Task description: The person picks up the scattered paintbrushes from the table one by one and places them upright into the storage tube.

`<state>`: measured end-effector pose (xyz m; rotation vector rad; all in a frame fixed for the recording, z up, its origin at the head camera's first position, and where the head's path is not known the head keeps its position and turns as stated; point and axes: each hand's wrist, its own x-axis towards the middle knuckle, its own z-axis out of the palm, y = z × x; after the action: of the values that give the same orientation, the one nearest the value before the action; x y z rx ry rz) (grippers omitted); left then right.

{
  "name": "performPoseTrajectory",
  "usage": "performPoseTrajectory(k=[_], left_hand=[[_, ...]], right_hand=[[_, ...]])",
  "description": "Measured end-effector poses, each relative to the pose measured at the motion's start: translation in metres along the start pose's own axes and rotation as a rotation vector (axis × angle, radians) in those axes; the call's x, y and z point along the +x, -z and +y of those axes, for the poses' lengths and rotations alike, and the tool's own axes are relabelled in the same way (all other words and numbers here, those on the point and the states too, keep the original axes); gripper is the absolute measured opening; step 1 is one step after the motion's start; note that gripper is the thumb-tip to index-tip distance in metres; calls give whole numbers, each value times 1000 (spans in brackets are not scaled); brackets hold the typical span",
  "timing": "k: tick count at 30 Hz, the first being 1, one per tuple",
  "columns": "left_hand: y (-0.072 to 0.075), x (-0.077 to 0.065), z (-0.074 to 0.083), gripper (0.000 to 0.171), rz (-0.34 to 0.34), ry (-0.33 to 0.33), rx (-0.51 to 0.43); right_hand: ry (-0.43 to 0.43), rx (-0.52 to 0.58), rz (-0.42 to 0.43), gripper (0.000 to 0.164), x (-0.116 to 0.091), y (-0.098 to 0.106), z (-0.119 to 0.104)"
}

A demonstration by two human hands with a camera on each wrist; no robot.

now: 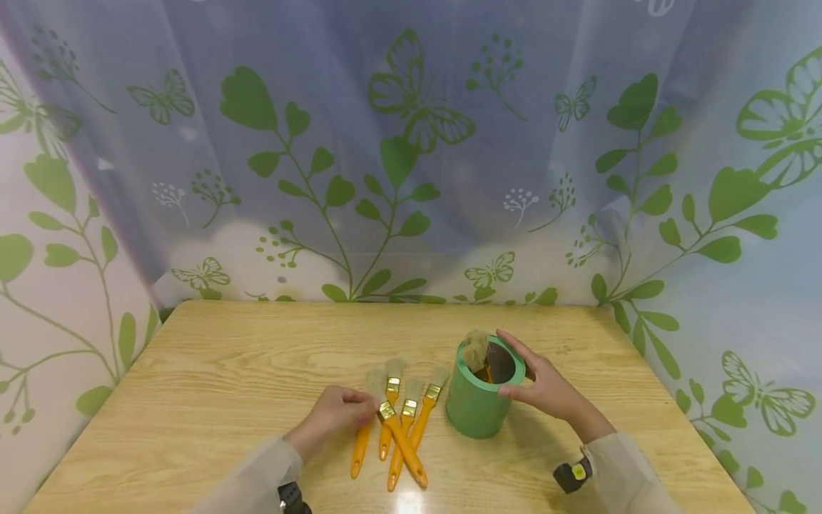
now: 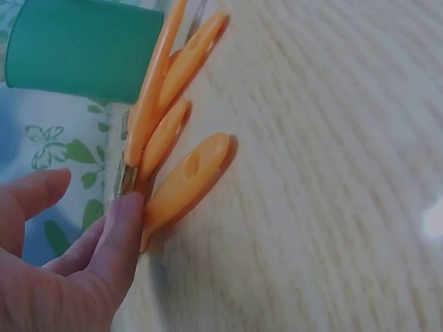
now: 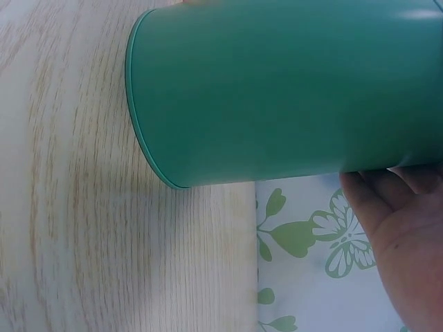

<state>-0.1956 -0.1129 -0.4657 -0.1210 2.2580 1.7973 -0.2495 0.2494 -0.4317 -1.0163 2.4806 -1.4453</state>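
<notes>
Several paintbrushes with orange handles and pale bristles lie fanned on the table. My left hand [image 1: 340, 412] is at the leftmost paintbrush [image 1: 361, 450], its fingertips beside the metal ferrules. In the left wrist view the thumb stands apart from the fingers, with nothing gripped between them. One paintbrush [image 1: 409, 453] lies slanted across the others. My right hand [image 1: 549, 385] holds a green can [image 1: 478, 407] near its rim, thumb at the front and fingers round the far right side. Inside the upright can stands a paintbrush, bristles [image 1: 476, 350] up; its handle is mostly hidden.
The wood-grain table [image 1: 270, 343] ends at a far edge against a curtain [image 1: 411, 214] printed with green leaves and butterflies. The can stands just right of the fanned brushes. A dark wrist device [image 1: 571, 475] is on the right sleeve.
</notes>
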Motion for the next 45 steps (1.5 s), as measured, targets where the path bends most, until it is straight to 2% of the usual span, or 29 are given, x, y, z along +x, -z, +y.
performPoseTrajectory(k=[5,14,22,29,35,41,45], left_hand=[[-3,-4,1,28,-19,26,8],[-7,-1,1,21,-78,45,24],[-13,4,0,25,-66,66,24],[-20,10,0,27,-23,35,117],[-25,10,0,26,-13,-7,202],[-25,11,-3,24,-14,2,183],[-24,13,-9,20,-21,18,123]], right_hand=[[-6,0,5,85,0,0,0],[-9,4,8,86,0,-1,0],[-6,-1,10,86,-1,-1,-1],[-6,3,12,86,0,-1,-1],[5,0,10,86,-1,0,0],[-6,-6,14,86,0,-1,2],[-2,-12,13,86,0,-1,3]])
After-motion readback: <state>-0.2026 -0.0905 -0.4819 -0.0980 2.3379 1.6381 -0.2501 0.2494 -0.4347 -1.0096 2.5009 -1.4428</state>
